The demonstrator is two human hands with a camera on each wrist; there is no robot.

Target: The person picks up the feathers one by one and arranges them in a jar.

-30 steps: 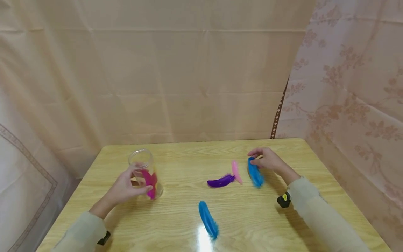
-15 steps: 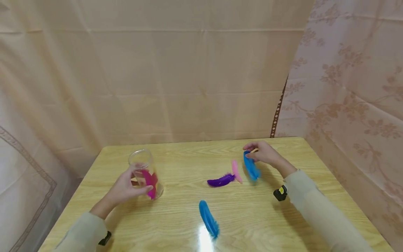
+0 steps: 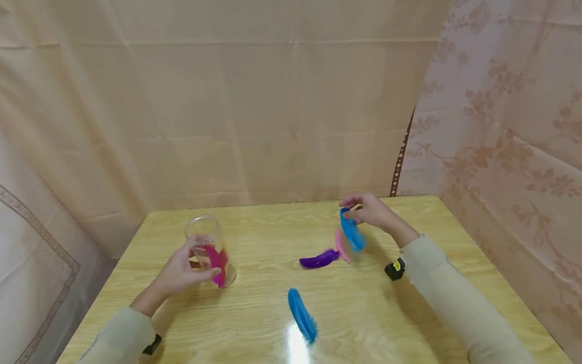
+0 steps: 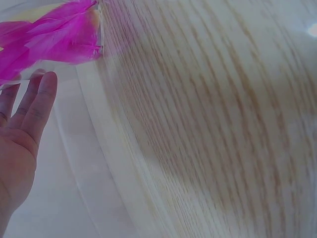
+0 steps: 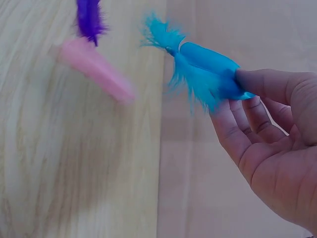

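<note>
At the table's left, my left hand (image 3: 182,270) holds a tall clear cup (image 3: 204,222) round its side, thumb in front. Magenta feathers (image 4: 59,34) and something pale yellow show through the cup's wall. My right hand (image 3: 373,212) pinches a blue feather (image 5: 210,64) by one end, between thumb and fingertips. Its fluffy end hangs down beside a pink feather (image 3: 341,246). A purple feather (image 3: 318,260) lies against the pink one on the table. Nearer the front, another blue feather (image 3: 301,314) lies by itself.
The pale wooden table (image 3: 254,242) ends at a beige curtain (image 3: 273,126) behind it. A flowered curtain (image 3: 509,126) hangs along the right side. A bright reflection shines on the table's front middle.
My right hand has moved left and a little farther back, carrying the blue feather from right of the pink feather to close beside it. The left hand and cup have stayed still.
</note>
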